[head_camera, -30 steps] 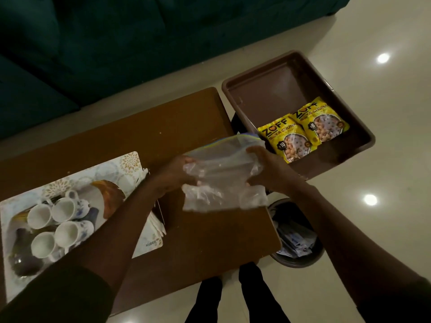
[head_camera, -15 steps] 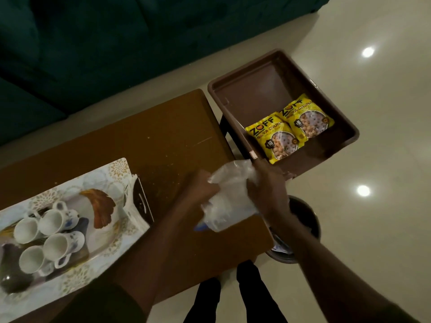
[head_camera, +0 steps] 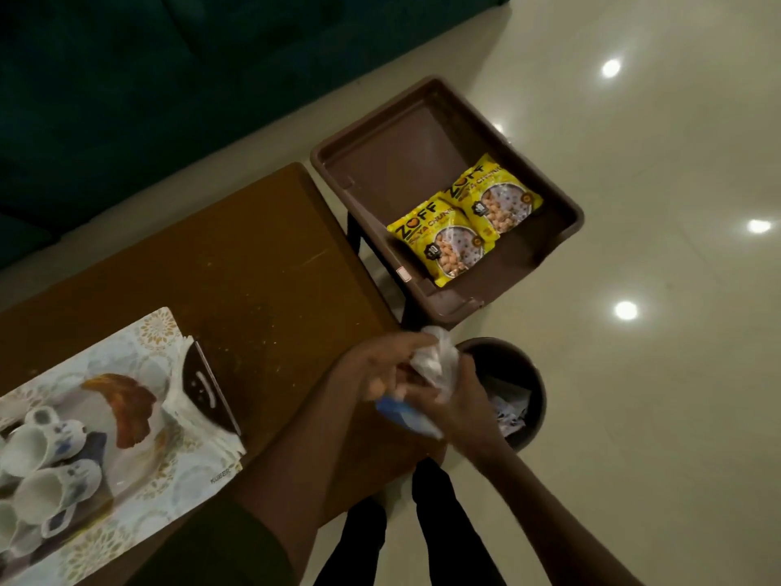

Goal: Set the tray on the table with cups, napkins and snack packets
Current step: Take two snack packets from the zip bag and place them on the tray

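My left hand (head_camera: 380,370) and my right hand (head_camera: 456,399) both grip a crumpled clear plastic bag (head_camera: 437,359) with a blue zip edge, at the table's right corner beside the bin. A patterned tray (head_camera: 169,463) with a rooster picture lies on the brown table (head_camera: 262,264) at the left. It carries several white cups (head_camera: 46,467) and a stack of napkins (head_camera: 186,353) at its right end. Two yellow snack packets (head_camera: 439,243) (head_camera: 496,196) lie in a brown plastic tub (head_camera: 367,162) to the right of the table.
A round dark waste bin (head_camera: 528,374) with paper scraps stands on the floor under my hands. A dark sofa (head_camera: 169,78) runs along the far side. Glossy floor tiles (head_camera: 655,374) spread to the right. My legs show below the table edge.
Both hands have squeezed the flat plastic bag into a ball and carried it down and right, from over the table to the rim of the bin.
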`<state>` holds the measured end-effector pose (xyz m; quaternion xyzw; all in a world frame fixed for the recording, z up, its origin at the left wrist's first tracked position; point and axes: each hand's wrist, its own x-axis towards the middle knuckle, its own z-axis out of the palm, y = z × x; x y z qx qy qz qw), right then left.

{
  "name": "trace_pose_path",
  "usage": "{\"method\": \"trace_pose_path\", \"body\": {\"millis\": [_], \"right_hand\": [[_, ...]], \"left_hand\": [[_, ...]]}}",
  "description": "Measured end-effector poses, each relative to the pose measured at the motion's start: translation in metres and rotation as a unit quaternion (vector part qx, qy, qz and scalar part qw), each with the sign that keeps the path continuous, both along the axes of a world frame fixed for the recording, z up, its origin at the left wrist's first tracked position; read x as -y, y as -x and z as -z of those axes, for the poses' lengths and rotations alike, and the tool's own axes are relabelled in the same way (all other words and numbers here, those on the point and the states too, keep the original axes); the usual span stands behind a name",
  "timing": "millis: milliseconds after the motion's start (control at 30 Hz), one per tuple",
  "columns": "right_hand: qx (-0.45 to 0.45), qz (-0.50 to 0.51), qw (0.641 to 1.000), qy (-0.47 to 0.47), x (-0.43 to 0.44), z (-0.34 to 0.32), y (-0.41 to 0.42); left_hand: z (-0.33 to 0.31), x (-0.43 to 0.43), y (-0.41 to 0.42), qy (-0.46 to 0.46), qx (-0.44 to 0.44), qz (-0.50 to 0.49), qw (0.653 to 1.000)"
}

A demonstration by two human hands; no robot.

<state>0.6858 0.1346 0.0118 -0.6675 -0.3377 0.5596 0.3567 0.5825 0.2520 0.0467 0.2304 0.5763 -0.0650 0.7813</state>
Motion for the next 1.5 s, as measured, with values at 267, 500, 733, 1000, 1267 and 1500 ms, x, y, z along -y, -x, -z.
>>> {"method": "trace_pose_path", "body": {"millis": [267,500,733,1000,1267,1500], "right_hand": [[0.270,0.175,0.947,0.001,0.029,0.038,-0.055],[0.317,0.231,0.915,0.092,0.028,0.071,-0.109],[0.316,0.080,0.922,0.209,0.048,0.104,-0.104],[0.272,0.108,0.940,0.172,0.037,0.101,-0.123],[0.353,0.136,0.926,0.007,-0.028,0.069,-0.133],[0.369,0.106,0.916,-0.116,-0.095,0.033,-0.132]], "left_hand": [[0.021,0.026,-0.052,-0.145,-0.028,0.259,0.954],[0.031,0.030,-0.061,-0.184,-0.022,0.175,0.967],[0.041,0.026,-0.065,-0.201,-0.025,0.204,0.958],[0.051,0.020,-0.049,-0.195,-0.041,0.145,0.969],[0.045,0.000,-0.049,-0.408,-0.154,-0.086,0.896],[0.041,-0.028,-0.043,-0.401,-0.152,-0.189,0.884]]}}
